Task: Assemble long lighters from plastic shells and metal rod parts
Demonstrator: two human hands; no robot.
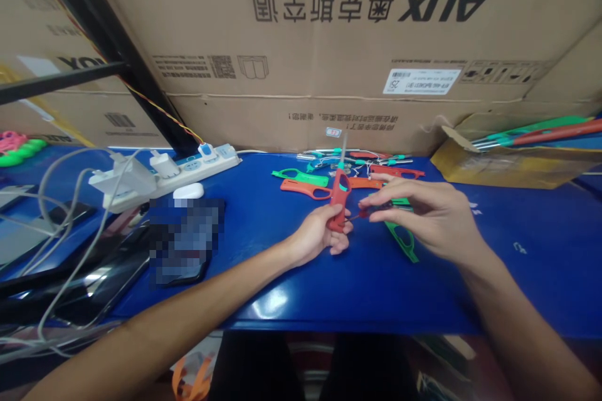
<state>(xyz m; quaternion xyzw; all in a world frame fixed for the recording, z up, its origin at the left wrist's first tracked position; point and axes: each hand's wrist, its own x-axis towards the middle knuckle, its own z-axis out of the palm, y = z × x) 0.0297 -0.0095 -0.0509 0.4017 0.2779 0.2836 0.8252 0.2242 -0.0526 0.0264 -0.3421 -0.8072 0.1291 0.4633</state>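
Note:
My left hand is closed round the handle of a red long-necked lighter, its metal nozzle pointing up and away. Between thumb and fingertips, my right hand pinches a small screwdriver with a dark red handle. The thin shaft reaches left to the lower part of the lighter; whether its tip sits in a screw is too small to tell. Behind the hands lie a green lighter shell, an orange shell and a red shell. Partly under my right hand is another green shell.
Metal nozzle parts with wires lie along the cardboard wall. A box at the right holds long lighters. To the left are a power strip, a white earphone case, phones and cables on the blue table.

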